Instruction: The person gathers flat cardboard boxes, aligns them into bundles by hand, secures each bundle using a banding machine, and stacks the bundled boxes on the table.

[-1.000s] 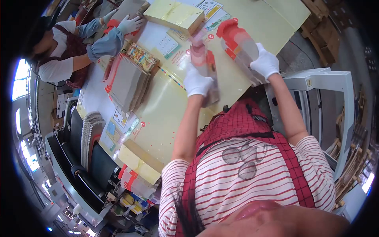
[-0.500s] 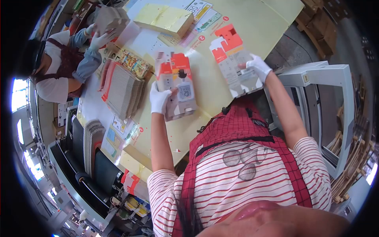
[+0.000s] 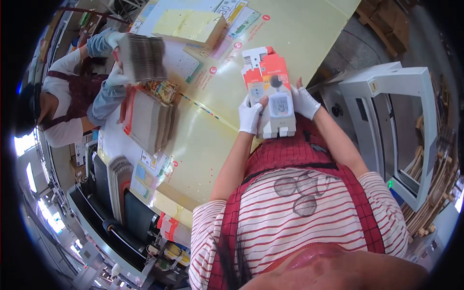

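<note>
Printed flat cartons, red and white with a device picture, lie together in a stack between my gloved hands, near the front edge of the yellow table. My left hand grips their left side, thumb on top. At the right side of the cartons is my right hand, its thumb pointing up and its other fingers partly hidden behind them.
At the left, a co-worker's gloved hands hold a thick grey stack. Below it stands a pile of cartons. A yellow-wrapped block lies at the back. A conveyor machine is at lower left, a grey frame at right.
My hands have come together from apart, joining the two separate lots of cartons into one stack. The co-worker's grey stack has moved down over the carton pile.
</note>
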`<state>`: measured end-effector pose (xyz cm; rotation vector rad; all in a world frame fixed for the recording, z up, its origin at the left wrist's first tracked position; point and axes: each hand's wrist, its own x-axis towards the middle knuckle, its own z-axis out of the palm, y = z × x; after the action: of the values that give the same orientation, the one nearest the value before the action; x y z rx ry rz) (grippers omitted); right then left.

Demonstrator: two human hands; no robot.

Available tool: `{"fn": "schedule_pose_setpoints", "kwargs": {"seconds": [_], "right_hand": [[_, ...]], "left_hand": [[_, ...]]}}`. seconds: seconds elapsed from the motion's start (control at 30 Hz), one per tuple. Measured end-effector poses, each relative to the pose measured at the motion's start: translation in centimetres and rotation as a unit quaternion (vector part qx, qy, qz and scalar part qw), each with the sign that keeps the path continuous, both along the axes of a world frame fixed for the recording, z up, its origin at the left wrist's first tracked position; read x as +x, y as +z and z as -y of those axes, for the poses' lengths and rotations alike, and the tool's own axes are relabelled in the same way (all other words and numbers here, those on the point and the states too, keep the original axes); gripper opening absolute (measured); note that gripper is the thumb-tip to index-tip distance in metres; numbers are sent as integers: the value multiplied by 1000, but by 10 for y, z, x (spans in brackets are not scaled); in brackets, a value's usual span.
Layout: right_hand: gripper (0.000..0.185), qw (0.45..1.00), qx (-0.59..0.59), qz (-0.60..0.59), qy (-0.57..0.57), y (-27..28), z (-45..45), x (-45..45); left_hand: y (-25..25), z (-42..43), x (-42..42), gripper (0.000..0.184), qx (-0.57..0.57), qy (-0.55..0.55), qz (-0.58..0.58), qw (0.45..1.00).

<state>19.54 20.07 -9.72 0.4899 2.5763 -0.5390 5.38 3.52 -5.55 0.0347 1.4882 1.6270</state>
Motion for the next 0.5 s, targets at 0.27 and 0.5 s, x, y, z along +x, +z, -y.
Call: {"fn": "schedule_pose_setpoints", "kwargs": {"seconds": [0.27, 0.5], "right_hand": [[91, 608, -626, -235, -428, 59, 14, -13], [125, 772, -462, -391, -196, 101, 12, -30]], "left_hand": [[-21, 16, -10, 77, -44, -39, -146, 988], [24, 49, -30, 79, 89, -139, 53, 985]]}}
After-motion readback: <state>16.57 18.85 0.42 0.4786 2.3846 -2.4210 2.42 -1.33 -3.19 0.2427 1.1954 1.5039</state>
